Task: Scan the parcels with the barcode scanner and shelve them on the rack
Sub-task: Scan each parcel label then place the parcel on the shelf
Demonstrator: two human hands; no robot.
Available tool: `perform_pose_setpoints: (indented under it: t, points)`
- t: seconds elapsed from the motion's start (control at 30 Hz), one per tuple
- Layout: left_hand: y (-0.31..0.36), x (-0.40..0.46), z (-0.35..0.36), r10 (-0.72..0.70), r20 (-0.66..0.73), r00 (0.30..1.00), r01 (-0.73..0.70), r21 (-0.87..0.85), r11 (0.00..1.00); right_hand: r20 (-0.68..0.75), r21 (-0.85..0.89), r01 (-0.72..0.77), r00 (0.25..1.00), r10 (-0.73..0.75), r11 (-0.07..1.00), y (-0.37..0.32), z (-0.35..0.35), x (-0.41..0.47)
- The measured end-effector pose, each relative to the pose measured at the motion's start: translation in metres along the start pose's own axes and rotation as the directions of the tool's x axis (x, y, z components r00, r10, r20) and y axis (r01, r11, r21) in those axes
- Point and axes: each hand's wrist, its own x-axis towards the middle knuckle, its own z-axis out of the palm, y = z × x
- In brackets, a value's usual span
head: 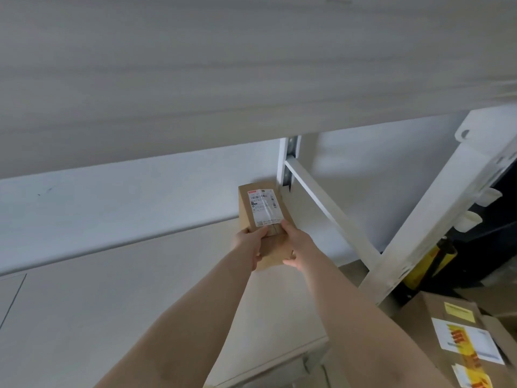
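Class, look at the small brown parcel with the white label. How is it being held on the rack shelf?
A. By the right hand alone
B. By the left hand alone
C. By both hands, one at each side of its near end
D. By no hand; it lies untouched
C: the left hand and right hand both grip the near end of the small brown parcel over the shelf.

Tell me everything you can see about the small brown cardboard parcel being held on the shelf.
The small brown cardboard parcel is a narrow box with a white barcode label under clear tape on its upper face. It sits at the back right corner of the pale rack shelf, beside the white upright post. The left hand and right hand grip its near end.
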Motion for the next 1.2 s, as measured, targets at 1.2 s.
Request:
perform_pose_setpoints:
  t: [1.2]
  points:
    - [-0.006, -0.033, -0.048, -0.006, -0.125, 0.992, -0.015, -0.161, 0.987, -0.246, -0.551, 0.487, 0.682, -0.689, 0.678, -0.005, 0.022, -0.033]
